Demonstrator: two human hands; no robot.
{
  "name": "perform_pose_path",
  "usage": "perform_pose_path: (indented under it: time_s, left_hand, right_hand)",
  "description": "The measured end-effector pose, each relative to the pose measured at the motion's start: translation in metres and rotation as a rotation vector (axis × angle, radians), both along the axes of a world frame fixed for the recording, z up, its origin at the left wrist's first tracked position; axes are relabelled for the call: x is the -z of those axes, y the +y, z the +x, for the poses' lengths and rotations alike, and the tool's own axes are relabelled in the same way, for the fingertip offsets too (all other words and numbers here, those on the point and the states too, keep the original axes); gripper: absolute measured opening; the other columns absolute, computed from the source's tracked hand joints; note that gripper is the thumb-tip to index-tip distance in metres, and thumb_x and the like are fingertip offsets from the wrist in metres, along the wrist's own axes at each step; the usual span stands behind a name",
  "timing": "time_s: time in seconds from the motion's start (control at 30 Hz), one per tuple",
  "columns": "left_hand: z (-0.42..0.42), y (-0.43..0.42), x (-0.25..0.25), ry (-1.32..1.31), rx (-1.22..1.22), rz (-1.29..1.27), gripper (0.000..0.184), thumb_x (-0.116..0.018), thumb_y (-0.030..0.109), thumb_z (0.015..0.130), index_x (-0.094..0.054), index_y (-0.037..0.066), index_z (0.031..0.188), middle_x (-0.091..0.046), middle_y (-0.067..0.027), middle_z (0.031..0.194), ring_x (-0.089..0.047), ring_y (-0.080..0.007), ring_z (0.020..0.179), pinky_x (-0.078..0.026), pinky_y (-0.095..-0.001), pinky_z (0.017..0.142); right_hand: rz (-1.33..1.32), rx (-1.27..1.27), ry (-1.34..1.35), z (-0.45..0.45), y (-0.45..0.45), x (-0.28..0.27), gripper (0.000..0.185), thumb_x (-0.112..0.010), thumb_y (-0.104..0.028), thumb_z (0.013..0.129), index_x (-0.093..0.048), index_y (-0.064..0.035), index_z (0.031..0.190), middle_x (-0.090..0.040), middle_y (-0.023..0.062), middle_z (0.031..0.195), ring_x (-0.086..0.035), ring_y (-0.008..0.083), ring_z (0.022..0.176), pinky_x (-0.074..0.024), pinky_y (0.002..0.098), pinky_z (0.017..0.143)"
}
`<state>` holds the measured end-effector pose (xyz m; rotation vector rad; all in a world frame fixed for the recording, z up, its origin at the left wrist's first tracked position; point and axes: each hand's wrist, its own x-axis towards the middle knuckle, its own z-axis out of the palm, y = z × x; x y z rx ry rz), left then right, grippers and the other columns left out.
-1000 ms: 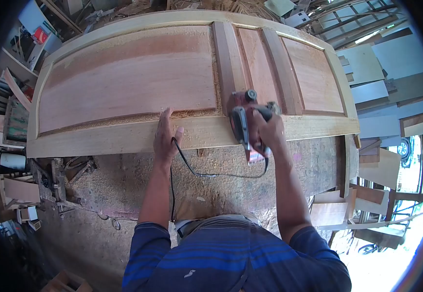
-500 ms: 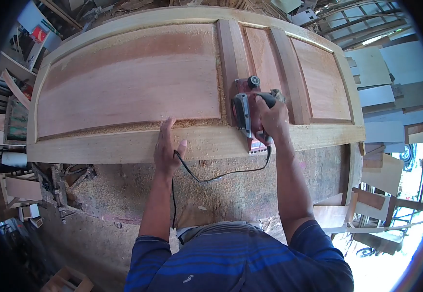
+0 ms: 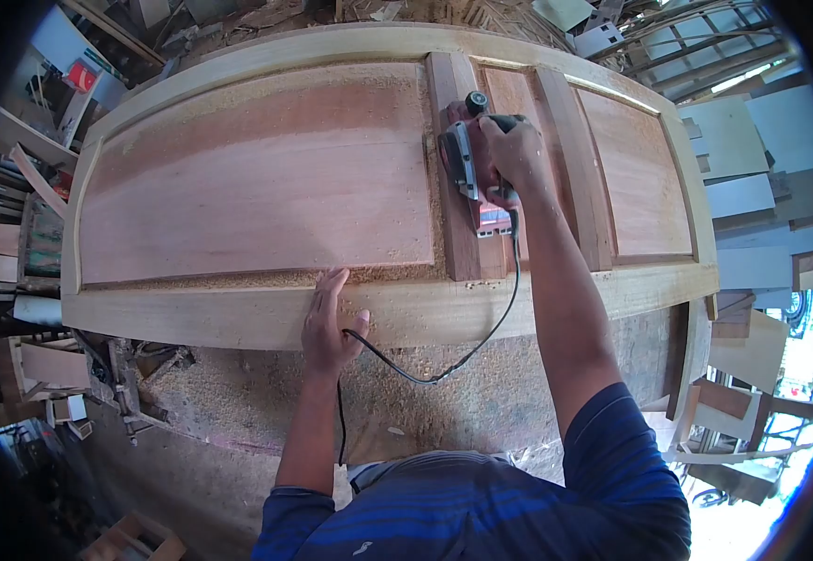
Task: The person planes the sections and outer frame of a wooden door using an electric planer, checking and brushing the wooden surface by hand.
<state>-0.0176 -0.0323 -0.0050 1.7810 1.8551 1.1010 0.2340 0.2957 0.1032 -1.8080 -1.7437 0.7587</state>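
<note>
A wooden panel door lies across the bench, with wood shavings along its panel edges. My right hand is closed round the black rear handle of a red electric planer. The planer rests on the upright rail between the large panel and the narrower one. My left hand lies on the near edge of the door, fingers stretched out and thumb apart. A black power cord runs from the planer in a slack loop, passes by my left thumb and hangs down.
The bench top below the door is strewn with shavings. Boards and sheet offcuts are stacked on the right. Wood pieces and a green-sided crate stand on the left. Scrap lies beyond the door's far edge.
My right hand has pushed the planer away from me along the rail, off the near edge of the door. The cord loop has stretched after it. My left hand stays on the door's near edge.
</note>
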Motion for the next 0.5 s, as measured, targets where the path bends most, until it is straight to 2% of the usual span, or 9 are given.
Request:
perform_pose_path:
  time_s: [0.2, 0.3, 0.33, 0.43, 0.5]
  left_hand:
    - [-0.001, 0.004, -0.003, -0.035, -0.001, 0.003, 0.061, -0.072, 0.026, 0.097, -0.059, -0.003, 0.15, -0.067, -0.0243, 0.149, -0.058, -0.0446, 0.148, -0.04, -0.0584, 0.13]
    - [0.0, 0.006, -0.007, -0.041, -0.019, -0.011, 0.058, -0.072, 0.025, 0.097, -0.062, -0.003, 0.148, -0.068, -0.025, 0.147, -0.059, -0.0446, 0.147, -0.043, -0.0576, 0.128]
    - [0.0, 0.006, -0.007, -0.04, -0.028, -0.019, 0.058, -0.072, 0.024, 0.097, -0.063, -0.004, 0.147, -0.069, -0.0252, 0.147, -0.06, -0.0447, 0.147, -0.044, -0.0574, 0.128]
    - [-0.001, 0.006, -0.003, -0.032, -0.025, -0.021, 0.057, -0.072, 0.024, 0.097, -0.064, -0.004, 0.146, -0.07, -0.0251, 0.145, -0.06, -0.0447, 0.146, -0.046, -0.0572, 0.126]
    - [-0.001, 0.008, -0.005, -0.039, -0.028, -0.025, 0.057, -0.072, 0.024, 0.097, -0.064, -0.004, 0.146, -0.07, -0.025, 0.144, -0.061, -0.0446, 0.145, -0.045, -0.0571, 0.126]
  right_hand:
    - [-0.044, 0.005, -0.057, -0.018, 0.077, 0.009, 0.045, -0.068, -0.05, 0.103, -0.087, -0.0088, 0.102, -0.079, 0.0167, 0.077, -0.081, 0.0281, 0.077, -0.0626, 0.043, 0.085]
    - [-0.003, 0.019, -0.149, -0.025, 0.109, 0.013, 0.051, -0.069, -0.052, 0.101, -0.086, -0.0038, 0.098, -0.08, 0.0173, 0.078, -0.081, 0.0282, 0.079, -0.0625, 0.0434, 0.085]
    - [0.084, 0.002, -0.074, -0.027, 0.117, 0.017, 0.06, -0.073, -0.054, 0.1, -0.082, 0.0053, 0.103, -0.079, 0.027, 0.085, -0.081, 0.0391, 0.082, -0.0608, 0.0479, 0.083]
    - [0.007, 0.032, -0.099, -0.036, 0.139, 0.012, 0.063, -0.073, -0.055, 0.099, -0.082, 0.0074, 0.1, -0.079, 0.0246, 0.081, -0.081, 0.0354, 0.081, -0.0616, 0.0466, 0.082]
    - [-0.031, 0.022, -0.061, -0.041, 0.153, 0.011, 0.067, -0.073, -0.058, 0.099, -0.082, 0.0075, 0.092, -0.079, 0.0204, 0.078, -0.081, 0.0315, 0.078, -0.0626, 0.0441, 0.08]
